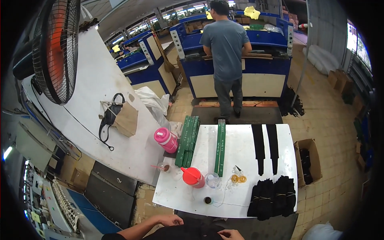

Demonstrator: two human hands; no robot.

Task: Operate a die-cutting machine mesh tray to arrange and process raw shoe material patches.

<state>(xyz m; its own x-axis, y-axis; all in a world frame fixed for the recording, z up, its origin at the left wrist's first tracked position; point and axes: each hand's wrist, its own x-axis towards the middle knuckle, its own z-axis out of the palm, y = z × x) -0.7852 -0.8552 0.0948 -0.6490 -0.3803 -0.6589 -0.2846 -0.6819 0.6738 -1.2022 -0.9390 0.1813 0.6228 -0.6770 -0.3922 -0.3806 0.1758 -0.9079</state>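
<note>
My left hand (171,220) is at my waist, just off the near edge of the white table (168,196). Its fingers are loosely curled, with nothing visible in them. To the right, my right hand (231,235) shows partly at the lower edge against my black clothing, fingers stretched out and nothing seen in it. Neither hand touches the tabletop. Closest to them on the table are a small dark thread spool (207,200) with a pale thread trailing from it and bundles of black knit pieces (262,198) tied with string. Two long black knit strips (259,148) lie flat beyond the bundles.
Green bars (188,140), another green bar (220,148), a red jug (193,177), a pink jug (165,140), a clear plastic cup (212,180) and yellow rings (239,179) are on the table. A cardboard box (308,160) stands right; a fan (60,52) left. A person (226,52) works at a blue machine.
</note>
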